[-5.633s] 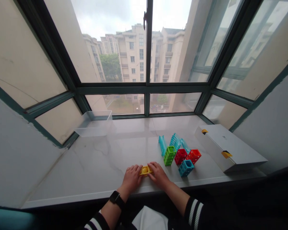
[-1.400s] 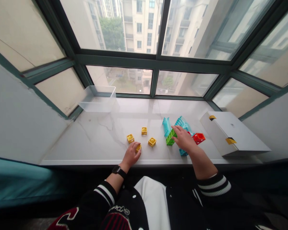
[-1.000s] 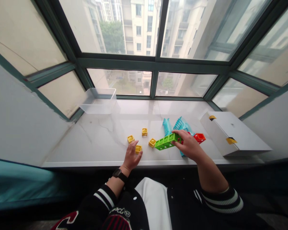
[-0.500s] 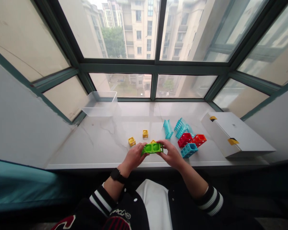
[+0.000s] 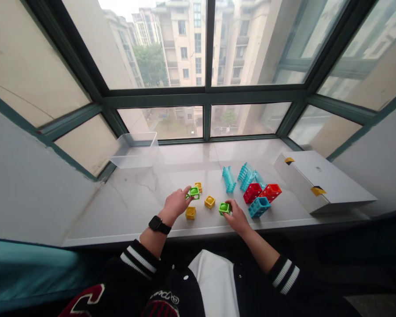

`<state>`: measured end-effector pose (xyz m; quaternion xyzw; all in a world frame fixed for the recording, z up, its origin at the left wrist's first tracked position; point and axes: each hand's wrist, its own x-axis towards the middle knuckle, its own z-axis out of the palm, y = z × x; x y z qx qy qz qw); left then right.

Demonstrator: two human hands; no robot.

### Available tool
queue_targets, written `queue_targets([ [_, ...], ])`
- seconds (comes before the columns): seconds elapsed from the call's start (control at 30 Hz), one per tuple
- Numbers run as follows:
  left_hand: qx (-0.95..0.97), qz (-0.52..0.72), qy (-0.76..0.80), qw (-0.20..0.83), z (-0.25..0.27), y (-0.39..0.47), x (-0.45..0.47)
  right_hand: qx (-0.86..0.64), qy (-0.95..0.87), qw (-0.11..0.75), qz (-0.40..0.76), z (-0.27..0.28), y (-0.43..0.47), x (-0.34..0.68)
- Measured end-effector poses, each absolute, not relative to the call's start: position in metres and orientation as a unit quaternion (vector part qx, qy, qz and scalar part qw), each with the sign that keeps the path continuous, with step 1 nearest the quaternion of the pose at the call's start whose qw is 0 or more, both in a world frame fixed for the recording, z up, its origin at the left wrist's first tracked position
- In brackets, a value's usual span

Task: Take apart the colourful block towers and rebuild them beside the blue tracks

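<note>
My left hand (image 5: 177, 202), with a dark watch on the wrist, is closed on a green block piece (image 5: 194, 192) that seems more than one cube long. My right hand (image 5: 238, 216) pinches a single green cube block (image 5: 224, 208) just above the sill. Between the hands lies a yellow cube block (image 5: 210, 202). Another yellow cube (image 5: 190, 213) rests below the left fingers, and a third (image 5: 198, 186) sits partly hidden behind the green piece.
Right of my right hand stand red blocks (image 5: 252, 193), an orange-red block (image 5: 271, 193) and a blue block (image 5: 259, 207). Behind them lie translucent blue pieces (image 5: 229, 179). A white box (image 5: 326, 180) is at the right, a clear plastic bin (image 5: 135, 152) at the back left by the window.
The green piece held by both hands has come apart, one part in each hand. My hands have moved away from each other. One yellow cube now lies nearer the front.
</note>
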<state>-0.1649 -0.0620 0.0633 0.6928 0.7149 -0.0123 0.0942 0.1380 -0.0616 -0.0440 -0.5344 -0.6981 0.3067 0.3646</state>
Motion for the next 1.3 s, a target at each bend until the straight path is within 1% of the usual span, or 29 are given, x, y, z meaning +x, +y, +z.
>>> queue_targets([
  [0.13, 0.721, -0.095, 0.682, 0.076, 0.061, -0.04, -0.153, -0.539, -0.708, 0.356, 0.284, -0.066, -0.063, 0.134],
  [0.37, 0.744, -0.146, 0.647, 0.076, 0.058, -0.021, -0.138, -0.523, -0.716, 0.382, 0.262, -0.087, -0.07, 0.133],
  [0.73, 0.756, -0.159, 0.634, 0.04, 0.047, -0.022, -0.136, -0.527, -0.73, 0.36, 0.244, -0.082, -0.07, 0.131],
  [1.13, 0.776, -0.161, 0.61, 0.001, 0.041, -0.026, -0.134, -0.524, -0.731, 0.368, 0.237, -0.082, -0.07, 0.13],
  [1.23, 0.787, -0.158, 0.597, -0.002, 0.041, -0.026, -0.137, -0.521, -0.72, 0.381, 0.255, -0.083, -0.071, 0.13],
  [1.3, 0.792, -0.156, 0.591, -0.002, 0.04, -0.025, -0.14, -0.521, -0.697, 0.411, 0.273, -0.081, -0.069, 0.129],
])
